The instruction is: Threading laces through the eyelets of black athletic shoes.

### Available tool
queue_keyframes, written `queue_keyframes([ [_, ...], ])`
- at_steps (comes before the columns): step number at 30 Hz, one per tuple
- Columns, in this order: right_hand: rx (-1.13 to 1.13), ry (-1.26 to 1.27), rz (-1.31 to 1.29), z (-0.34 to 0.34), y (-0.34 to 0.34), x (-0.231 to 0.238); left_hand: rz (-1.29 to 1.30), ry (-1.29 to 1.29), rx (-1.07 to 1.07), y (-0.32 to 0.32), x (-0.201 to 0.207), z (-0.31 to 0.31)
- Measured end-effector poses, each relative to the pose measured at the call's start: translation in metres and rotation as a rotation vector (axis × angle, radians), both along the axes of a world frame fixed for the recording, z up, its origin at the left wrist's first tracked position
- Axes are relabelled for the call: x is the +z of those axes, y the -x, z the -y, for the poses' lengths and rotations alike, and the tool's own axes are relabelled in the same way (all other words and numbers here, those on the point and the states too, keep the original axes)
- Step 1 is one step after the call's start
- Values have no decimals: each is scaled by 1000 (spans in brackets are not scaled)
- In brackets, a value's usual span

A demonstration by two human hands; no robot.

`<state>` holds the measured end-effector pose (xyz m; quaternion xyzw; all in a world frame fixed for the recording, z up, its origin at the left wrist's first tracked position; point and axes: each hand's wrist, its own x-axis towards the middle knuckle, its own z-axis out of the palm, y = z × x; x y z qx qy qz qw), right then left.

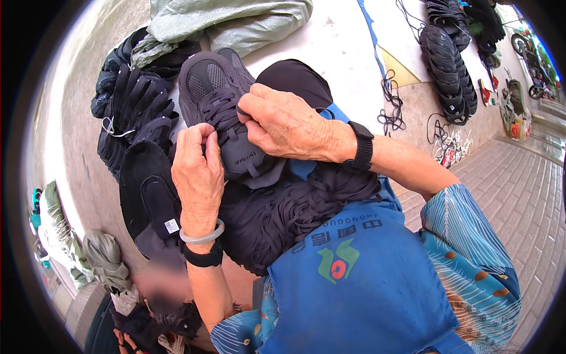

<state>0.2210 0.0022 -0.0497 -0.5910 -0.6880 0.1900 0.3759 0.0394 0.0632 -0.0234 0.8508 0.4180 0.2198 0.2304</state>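
Observation:
A dark grey sneaker (203, 74) lies in front of me, its toe pointing away and its tongue toward me. A black shoelace (223, 109) crosses its front in several rows. My left hand (197, 168) pinches the lace at the left edge of the eyelets, fingertips closed. On the other side my right hand (289, 124) has thumb and fingers closed on the lace beside the upper rows. Across my lap, under the shoe's heel, lies a thick bundle of black laces (295, 215). The fingertips partly hide the lace ends.
Stacked black shoe parts (135, 100) lie to the left, near a black shoe piece with a white label (171, 225). A pale sack (236, 23) is at the far side. Loose laces (392, 103) and more stacks (445, 71) sit right. Another person's hands (125, 340) show lower left.

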Motion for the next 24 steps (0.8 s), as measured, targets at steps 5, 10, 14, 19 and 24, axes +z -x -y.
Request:
queue_keyframes([
  [5, -27, 18, -40, 0, 1, 6, 38, 19, -22, 0, -5, 0],
  [10, -23, 15, -41, 1, 1, 4, 58, 399, -2, 7, -1, -11],
  [14, 2, 72, -2, 6, 3, 9, 387, 1284, 136, 20, 5, -35],
  [19, -7, 82, -3, 5, 2, 9, 243, 1064, 181, 18, -6, -27],
  [24, -28, 40, -76, 4, 0, 7, 230, 929, 228, 22, -15, -24],
])
